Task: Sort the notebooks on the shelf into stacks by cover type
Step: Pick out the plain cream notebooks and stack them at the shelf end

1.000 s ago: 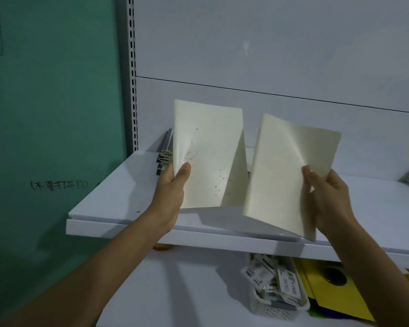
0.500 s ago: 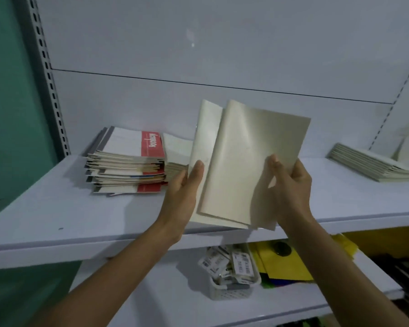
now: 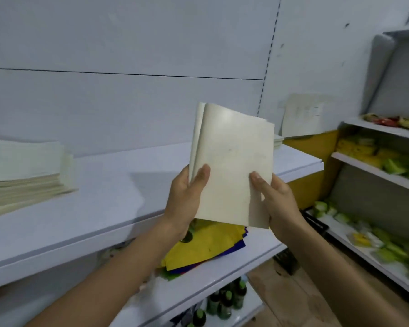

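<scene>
Views: one, head, wide-angle | Mount: worn on the person's head, above both forearms | Facing: forward and down, onto the white shelf (image 3: 109, 204) and its back panel (image 3: 128, 102) | Range: near; left hand (image 3: 187, 197), right hand (image 3: 278, 201) and the notebooks (image 3: 232, 166) at frame centre

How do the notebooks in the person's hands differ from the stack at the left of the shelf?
The held notebooks stand upright in the air, gripped by the left hand and right hand; the left stack lies flat on the shelf. The held notebooks are a thin bundle; the left stack is far thicker. Both show plain cream covers.
</scene>
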The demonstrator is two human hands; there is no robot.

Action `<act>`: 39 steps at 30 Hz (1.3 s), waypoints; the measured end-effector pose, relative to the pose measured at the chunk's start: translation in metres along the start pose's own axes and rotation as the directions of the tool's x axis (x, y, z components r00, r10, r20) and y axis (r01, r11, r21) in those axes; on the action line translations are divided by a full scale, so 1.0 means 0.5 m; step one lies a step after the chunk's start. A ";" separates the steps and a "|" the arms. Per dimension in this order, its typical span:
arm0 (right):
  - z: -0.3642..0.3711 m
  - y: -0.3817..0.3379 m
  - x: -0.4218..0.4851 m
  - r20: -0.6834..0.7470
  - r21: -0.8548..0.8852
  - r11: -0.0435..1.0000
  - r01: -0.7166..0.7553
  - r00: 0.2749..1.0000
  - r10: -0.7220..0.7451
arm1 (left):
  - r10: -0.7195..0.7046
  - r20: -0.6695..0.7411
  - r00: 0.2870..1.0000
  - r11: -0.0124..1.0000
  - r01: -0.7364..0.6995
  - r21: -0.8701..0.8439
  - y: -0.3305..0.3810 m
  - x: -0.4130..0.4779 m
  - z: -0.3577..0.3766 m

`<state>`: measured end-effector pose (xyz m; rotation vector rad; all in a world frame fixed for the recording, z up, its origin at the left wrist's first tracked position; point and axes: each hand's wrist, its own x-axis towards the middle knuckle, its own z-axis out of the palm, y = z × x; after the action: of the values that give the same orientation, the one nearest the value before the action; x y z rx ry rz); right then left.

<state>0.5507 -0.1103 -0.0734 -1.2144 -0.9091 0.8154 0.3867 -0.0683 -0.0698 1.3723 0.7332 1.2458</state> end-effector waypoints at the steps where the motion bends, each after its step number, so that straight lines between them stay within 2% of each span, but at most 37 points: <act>1: -0.041 0.005 0.008 -0.044 -0.025 1.000 0.015 0.999 -0.016 | -0.018 0.014 1.000 1.000 0.018 -0.001 -0.014 0.008 0.043; 4: -0.142 0.014 0.028 -0.153 -0.043 0.998 0.045 0.987 -0.051 | -0.067 0.059 0.996 0.998 0.067 0.006 -0.053 0.030 0.152; 7: -0.218 0.024 0.054 -0.191 -0.066 0.997 0.038 0.980 -0.050 | -0.058 0.100 0.993 0.998 0.054 0.042 -0.075 0.058 0.232; 12: -0.281 0.025 0.136 -0.180 -0.046 0.998 -0.046 0.983 0.037 | -0.001 0.091 0.996 0.997 -0.005 0.072 -0.092 0.136 0.303; 15: -0.289 0.028 0.201 -0.151 -0.035 0.999 -0.025 0.988 0.019 | 0.007 0.077 0.997 0.998 -0.012 0.067 -0.099 0.207 0.319; 18: -0.290 0.034 0.282 -0.154 -0.130 0.991 0.032 0.987 -0.052 | 0.009 0.069 0.998 0.997 -0.014 0.081 -0.110 0.290 0.332; 27: -0.340 0.025 0.521 -0.154 -0.253 0.965 0.075 0.981 -0.117 | 0.063 0.213 0.975 0.925 -0.138 0.353 -0.151 0.504 0.372; 31: -0.327 0.026 0.604 -0.099 -0.262 0.962 0.075 0.990 -0.104 | 0.149 0.126 0.981 0.864 -0.191 0.466 -0.168 0.556 0.368; 33: -0.314 0.025 0.650 -0.063 -0.274 0.958 0.081 0.993 -0.102 | 0.130 0.063 0.989 0.818 -0.143 0.557 -0.173 0.586 0.362; 39: -0.280 0.012 0.777 0.071 -0.310 0.948 0.076 0.996 -0.057 | 0.099 -0.052 0.994 0.866 -0.060 0.497 -0.183 0.652 0.350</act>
<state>0.8412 0.1817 -0.0410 -1.4297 -1.1556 0.6735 0.6551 0.2007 -0.0439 1.7923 1.1154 1.2263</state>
